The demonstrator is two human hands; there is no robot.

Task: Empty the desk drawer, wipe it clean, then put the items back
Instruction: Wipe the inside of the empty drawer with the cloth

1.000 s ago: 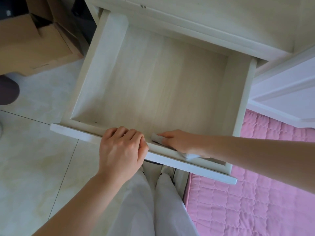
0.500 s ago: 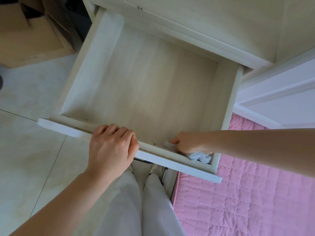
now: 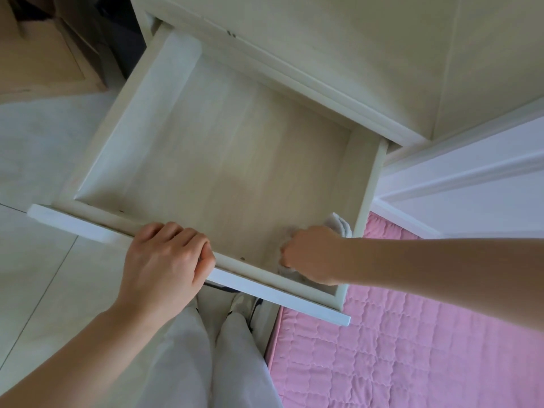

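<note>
The pale wooden drawer (image 3: pixel 123 142) stands pulled out of the desk, with nothing lying on its floor. My left hand (image 3: pixel 164 266) is curled over the drawer's white front edge, left of centre. My right hand (image 3: pixel 312 254) is inside the drawer at its near right corner, pressing a white cloth (image 3: pixel 340 223) against the floor and the front wall. The cloth sticks out behind my hand near the right wall and below my fingers; the rest is hidden under the hand.
The desk top (image 3: pixel 353 54) overhangs the drawer's back. A cardboard box (image 3: pixel 38 54) sits on the tiled floor at the upper left. A pink quilted mat (image 3: pixel 426 334) lies at the lower right beside a white panel (image 3: pixel 471 187). My legs in white trousers (image 3: pixel 212 363) stand below the drawer.
My right hand has slid the cloth from the middle of the front wall rightwards into the near right corner. My left hand has kept its hold on the front edge.
</note>
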